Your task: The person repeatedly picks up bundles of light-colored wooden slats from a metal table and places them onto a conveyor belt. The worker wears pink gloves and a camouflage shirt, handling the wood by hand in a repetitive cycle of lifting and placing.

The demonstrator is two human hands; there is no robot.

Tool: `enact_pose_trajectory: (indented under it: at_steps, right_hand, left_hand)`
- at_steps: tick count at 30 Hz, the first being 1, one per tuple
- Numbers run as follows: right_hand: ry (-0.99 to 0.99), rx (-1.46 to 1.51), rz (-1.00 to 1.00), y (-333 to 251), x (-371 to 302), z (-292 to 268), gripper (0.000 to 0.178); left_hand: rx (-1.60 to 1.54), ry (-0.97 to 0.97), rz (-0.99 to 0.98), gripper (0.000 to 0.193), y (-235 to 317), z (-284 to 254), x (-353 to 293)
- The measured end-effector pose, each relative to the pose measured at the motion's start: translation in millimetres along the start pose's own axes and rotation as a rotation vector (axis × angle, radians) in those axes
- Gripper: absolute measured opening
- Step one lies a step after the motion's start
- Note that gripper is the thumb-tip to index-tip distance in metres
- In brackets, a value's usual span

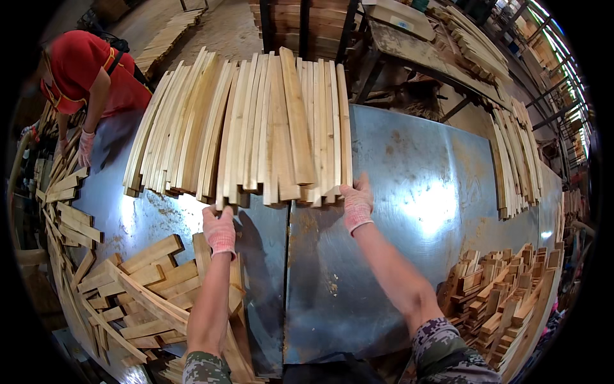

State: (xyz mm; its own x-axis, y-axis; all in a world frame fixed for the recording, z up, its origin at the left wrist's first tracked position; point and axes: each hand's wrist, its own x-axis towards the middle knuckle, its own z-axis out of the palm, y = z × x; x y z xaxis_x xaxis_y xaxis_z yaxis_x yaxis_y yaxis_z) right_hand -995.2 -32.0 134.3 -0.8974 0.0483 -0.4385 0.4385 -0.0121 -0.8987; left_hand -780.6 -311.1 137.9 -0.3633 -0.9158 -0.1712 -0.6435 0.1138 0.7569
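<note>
One gloved left hand [220,232], grip unclear, meets the near ends of wooden slats [256,128] rowed across the metal tabletop [396,153] — the right hand [358,203], thumb and fingers spread, touches their right corner. Beyond stands a worktable [419,54].

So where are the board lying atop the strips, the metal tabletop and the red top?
Board [297,118]: head view, middle of its upper face.
Metal tabletop [403,169]: head view, bare right area.
Red top [80,61]: head view, around the shoulder.
</note>
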Motion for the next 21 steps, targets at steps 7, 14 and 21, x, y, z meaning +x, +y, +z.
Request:
enact_pose_trajectory:
  at_steps: [7, 14, 21]
  right_hand:
    - [-0.121, -0.967, -0.31, -7, 54, -45, 0.074]
    - [0.078, -1.123, -0.376, -12, 27, 21, 0.092]
    - [0.026, -1.092, -0.296, -23, 15, 14, 0.094]
  left_hand:
    - [0.263, -0.435, 0.165, 0.082, 64, -8, 9]
    - [0.533, -0.037, 0.213, 0.116, 108, 80, 55]
    - [0.463, -0.071, 0.184, 0.113, 110, 74, 41]
